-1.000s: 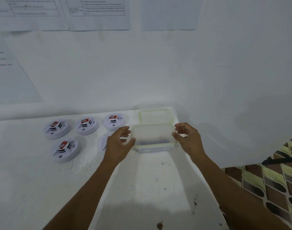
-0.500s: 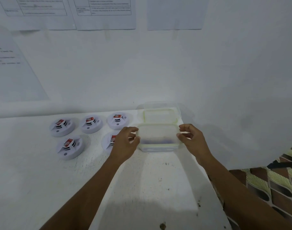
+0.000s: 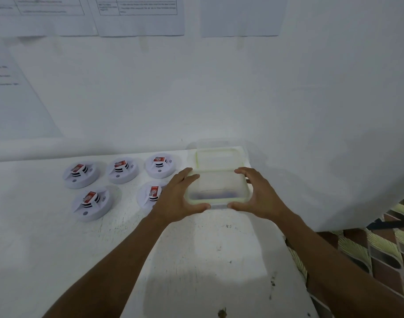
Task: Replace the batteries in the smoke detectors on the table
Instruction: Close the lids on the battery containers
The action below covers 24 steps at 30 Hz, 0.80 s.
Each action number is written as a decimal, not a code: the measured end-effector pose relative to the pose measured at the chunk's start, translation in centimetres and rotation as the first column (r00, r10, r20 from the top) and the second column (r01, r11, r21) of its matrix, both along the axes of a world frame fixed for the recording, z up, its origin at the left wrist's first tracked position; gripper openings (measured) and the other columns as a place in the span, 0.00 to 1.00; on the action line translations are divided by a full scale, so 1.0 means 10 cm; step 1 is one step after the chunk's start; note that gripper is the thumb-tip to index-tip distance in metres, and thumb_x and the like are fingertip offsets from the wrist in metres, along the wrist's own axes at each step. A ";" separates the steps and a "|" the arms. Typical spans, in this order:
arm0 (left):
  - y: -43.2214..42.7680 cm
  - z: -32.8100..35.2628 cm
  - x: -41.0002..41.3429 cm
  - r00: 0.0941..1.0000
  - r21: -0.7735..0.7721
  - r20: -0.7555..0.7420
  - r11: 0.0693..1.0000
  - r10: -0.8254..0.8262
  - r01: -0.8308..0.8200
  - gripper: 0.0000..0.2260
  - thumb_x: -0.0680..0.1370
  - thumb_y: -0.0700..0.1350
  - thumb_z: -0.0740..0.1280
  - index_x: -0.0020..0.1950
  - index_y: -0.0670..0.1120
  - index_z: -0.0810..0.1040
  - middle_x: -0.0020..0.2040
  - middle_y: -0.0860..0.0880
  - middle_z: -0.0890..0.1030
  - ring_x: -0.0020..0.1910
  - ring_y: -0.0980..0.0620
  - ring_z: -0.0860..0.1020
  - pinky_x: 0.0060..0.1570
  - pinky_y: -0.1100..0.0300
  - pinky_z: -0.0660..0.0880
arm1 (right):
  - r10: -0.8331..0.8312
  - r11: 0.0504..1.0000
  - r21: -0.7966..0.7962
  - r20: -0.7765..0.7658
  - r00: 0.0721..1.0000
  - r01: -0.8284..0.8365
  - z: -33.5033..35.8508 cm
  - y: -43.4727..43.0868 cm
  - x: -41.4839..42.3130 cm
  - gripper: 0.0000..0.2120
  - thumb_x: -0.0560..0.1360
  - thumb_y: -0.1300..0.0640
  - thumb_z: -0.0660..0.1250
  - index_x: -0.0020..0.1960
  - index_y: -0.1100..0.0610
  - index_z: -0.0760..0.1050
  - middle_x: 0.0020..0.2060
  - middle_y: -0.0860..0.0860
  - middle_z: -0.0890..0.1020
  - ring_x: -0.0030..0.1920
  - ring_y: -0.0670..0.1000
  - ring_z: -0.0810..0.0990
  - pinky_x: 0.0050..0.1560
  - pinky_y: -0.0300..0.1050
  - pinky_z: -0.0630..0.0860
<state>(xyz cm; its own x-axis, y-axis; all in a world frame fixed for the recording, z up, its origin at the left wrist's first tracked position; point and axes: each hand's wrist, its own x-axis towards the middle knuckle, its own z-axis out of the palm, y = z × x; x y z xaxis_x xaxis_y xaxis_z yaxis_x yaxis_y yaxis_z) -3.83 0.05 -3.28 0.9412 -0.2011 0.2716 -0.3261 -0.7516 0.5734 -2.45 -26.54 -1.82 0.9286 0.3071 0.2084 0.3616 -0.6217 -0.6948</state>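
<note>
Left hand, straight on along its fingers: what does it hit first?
Left hand grips the near clear box; past that, probably the green-rimmed clear piece behind it, then the wall. Depth unclear.

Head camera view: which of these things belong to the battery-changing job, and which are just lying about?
Job: five smoke detectors, red batteries resting on them, clear plastic box gripped by left hand and right hand.
Lying about: second clear box behind it (purpose unclear), printed sheets on the wall, patterned floor.
</note>
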 end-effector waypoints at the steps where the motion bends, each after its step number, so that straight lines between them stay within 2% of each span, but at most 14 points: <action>1: 0.00 0.00 0.01 1.000 0.010 0.011 1.000 -0.007 0.007 0.39 0.65 0.65 0.74 0.72 0.51 0.68 0.76 0.52 0.62 0.75 0.56 0.59 0.70 0.62 0.56 | 0.000 1.000 -0.010 0.003 1.000 0.000 0.01 0.00 0.01 0.44 0.59 0.39 0.80 0.70 0.46 0.65 0.66 0.41 0.69 0.65 0.44 0.69 0.66 0.45 0.70; 4: 0.02 0.01 0.01 0.999 0.001 0.015 0.999 -0.049 0.049 0.38 0.65 0.65 0.74 0.70 0.52 0.69 0.75 0.53 0.63 0.72 0.58 0.61 0.69 0.60 0.61 | 0.043 0.998 -0.050 -0.024 0.999 -0.044 0.03 -0.03 0.04 0.44 0.60 0.38 0.80 0.71 0.45 0.64 0.66 0.40 0.66 0.66 0.43 0.65 0.67 0.44 0.67; 6: 0.02 0.06 0.03 0.995 -0.027 -0.051 0.996 -0.091 0.090 0.37 0.64 0.66 0.74 0.67 0.53 0.68 0.73 0.54 0.62 0.70 0.61 0.59 0.67 0.60 0.62 | 0.069 0.996 -0.056 -0.083 0.994 -0.074 0.05 -0.02 0.08 0.44 0.62 0.33 0.76 0.72 0.45 0.63 0.66 0.40 0.64 0.69 0.42 0.61 0.69 0.44 0.63; 8: -0.03 0.13 0.06 0.985 -0.127 -0.152 0.990 -0.081 0.062 0.33 0.64 0.70 0.69 0.63 0.56 0.67 0.72 0.56 0.63 0.69 0.59 0.61 0.65 0.58 0.63 | 0.043 0.999 -0.015 -0.114 0.992 -0.045 0.04 0.02 0.14 0.38 0.69 0.33 0.69 0.73 0.46 0.63 0.68 0.42 0.63 0.71 0.44 0.60 0.71 0.46 0.61; 10: -0.12 0.16 0.10 0.972 -0.299 -0.231 0.954 -0.042 -0.030 0.26 0.68 0.71 0.62 0.59 0.58 0.68 0.67 0.55 0.70 0.66 0.55 0.68 0.61 0.58 0.66 | 0.007 1.000 0.006 -0.113 0.994 -0.006 0.03 0.10 0.17 0.32 0.75 0.38 0.65 0.74 0.47 0.62 0.72 0.43 0.63 0.72 0.43 0.60 0.72 0.46 0.60; 12: -0.22 0.12 0.12 0.972 -0.438 -0.235 0.894 -0.008 -0.098 0.19 0.75 0.67 0.58 0.56 0.55 0.70 0.58 0.55 0.75 0.59 0.56 0.72 0.54 0.61 0.67 | -0.011 0.999 0.050 -0.126 0.992 0.018 0.01 0.20 0.17 0.29 0.77 0.42 0.65 0.74 0.48 0.63 0.72 0.42 0.65 0.70 0.41 0.63 0.70 0.41 0.61; 14: -0.28 0.07 0.11 0.978 -0.534 -0.209 0.836 0.017 -0.129 0.12 0.79 0.58 0.59 0.53 0.50 0.71 0.51 0.57 0.76 0.51 0.62 0.73 0.50 0.62 0.66 | -0.052 0.987 0.140 -0.138 0.989 0.072 -0.02 0.28 0.15 0.25 0.78 0.48 0.67 0.72 0.50 0.66 0.69 0.42 0.69 0.67 0.42 0.67 0.66 0.38 0.62; 17: -0.31 0.02 0.14 0.980 -0.556 -0.196 0.820 0.030 -0.136 0.06 0.82 0.48 0.59 0.52 0.47 0.71 0.47 0.57 0.75 0.43 0.67 0.72 0.48 0.61 0.67 | -0.119 0.958 0.240 -0.156 0.981 0.154 -0.06 0.31 0.15 0.18 0.78 0.54 0.67 0.67 0.51 0.71 0.65 0.44 0.73 0.64 0.44 0.70 0.66 0.40 0.65; 20: -0.30 0.01 0.19 0.982 -0.537 -0.182 0.830 0.058 -0.149 0.03 0.82 0.42 0.58 0.52 0.45 0.70 0.45 0.56 0.74 0.42 0.65 0.71 0.47 0.61 0.67 | -0.134 0.951 0.257 -0.157 0.978 0.172 -0.06 0.33 0.17 0.15 0.78 0.55 0.68 0.64 0.51 0.73 0.62 0.43 0.75 0.62 0.44 0.71 0.64 0.40 0.65; 24: -0.32 -0.05 0.20 0.980 -0.555 -0.184 0.815 0.073 -0.165 0.04 0.82 0.42 0.59 0.55 0.48 0.70 0.50 0.56 0.76 0.48 0.59 0.74 0.49 0.59 0.70 | -0.140 0.948 0.265 -0.145 0.979 0.175 -0.07 0.31 0.18 0.15 0.77 0.56 0.68 0.64 0.51 0.73 0.61 0.44 0.75 0.61 0.43 0.71 0.61 0.36 0.63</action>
<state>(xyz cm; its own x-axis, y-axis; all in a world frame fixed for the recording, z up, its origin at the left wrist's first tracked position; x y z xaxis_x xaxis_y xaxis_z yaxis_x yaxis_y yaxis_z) -1.78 -3.19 -3.78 0.9854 0.0607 0.1592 -0.1333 -0.3073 0.9422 -0.66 -23.43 -2.51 0.9841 0.1012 0.1457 0.1757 -0.4420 -0.8797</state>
